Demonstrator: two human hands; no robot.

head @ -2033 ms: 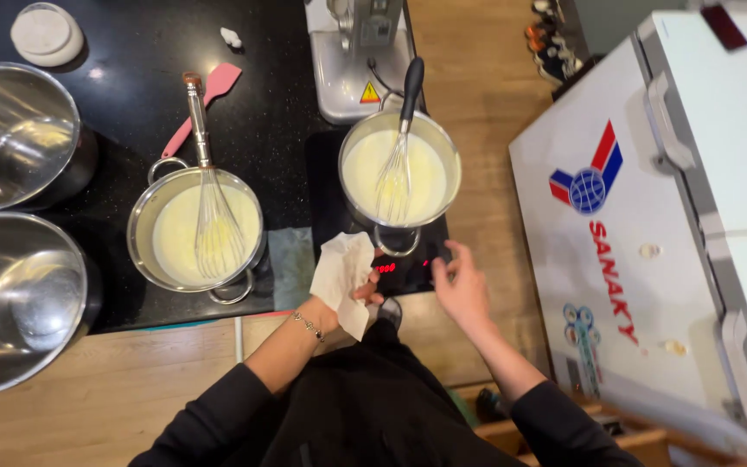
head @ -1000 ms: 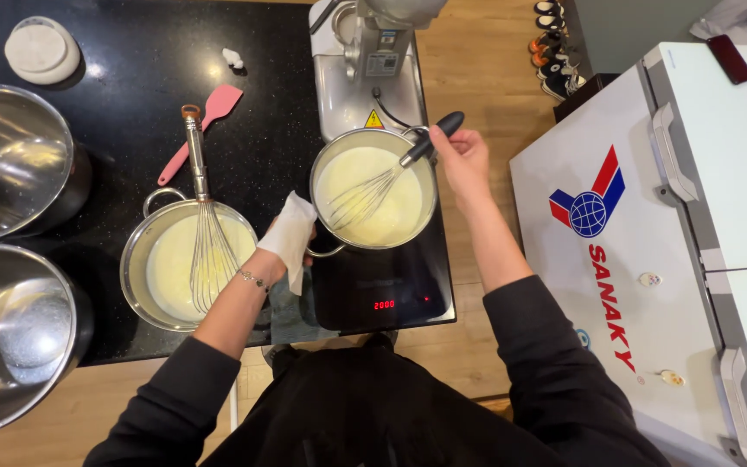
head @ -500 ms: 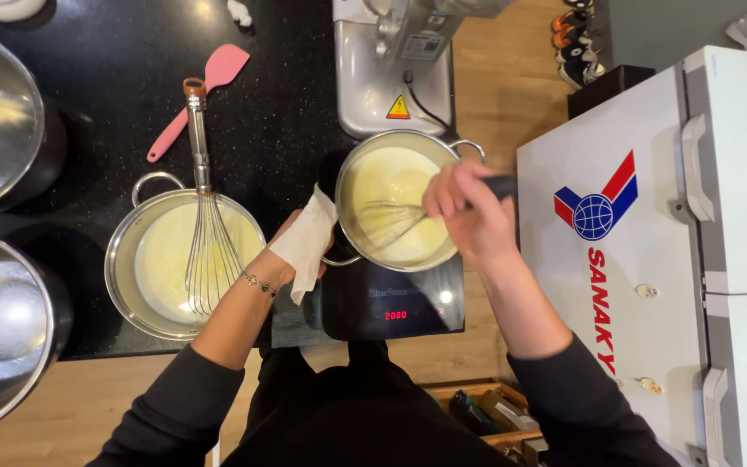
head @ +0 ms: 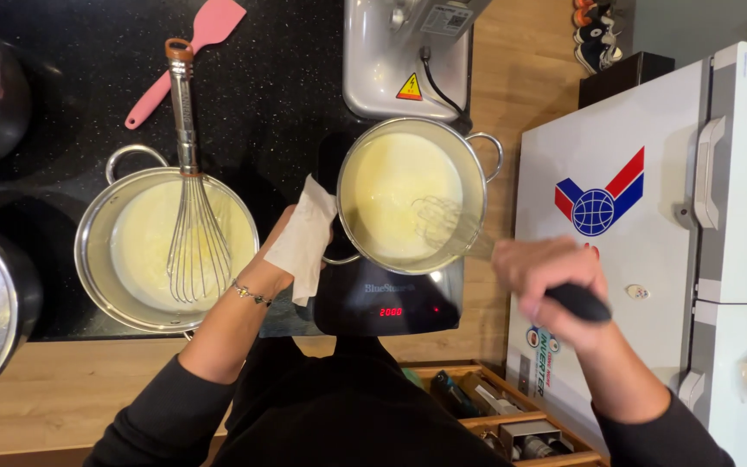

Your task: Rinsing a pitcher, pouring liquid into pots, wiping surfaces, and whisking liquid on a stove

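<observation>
Both hands closed; right hand (head: pixel 551 281) seemingly blurred.

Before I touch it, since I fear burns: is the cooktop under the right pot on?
On. The cooktop shows lit red digits on its front panel, below the pot.

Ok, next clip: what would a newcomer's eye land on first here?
Probably the steel pot of pale yellow liquid on the black cooktop at centre, where the right hand grips a whisk by its black handle, its wires in the liquid. The left hand holds a white cloth against the pot's near handle. To the left sits a second pot with another whisk resting in it.
</observation>
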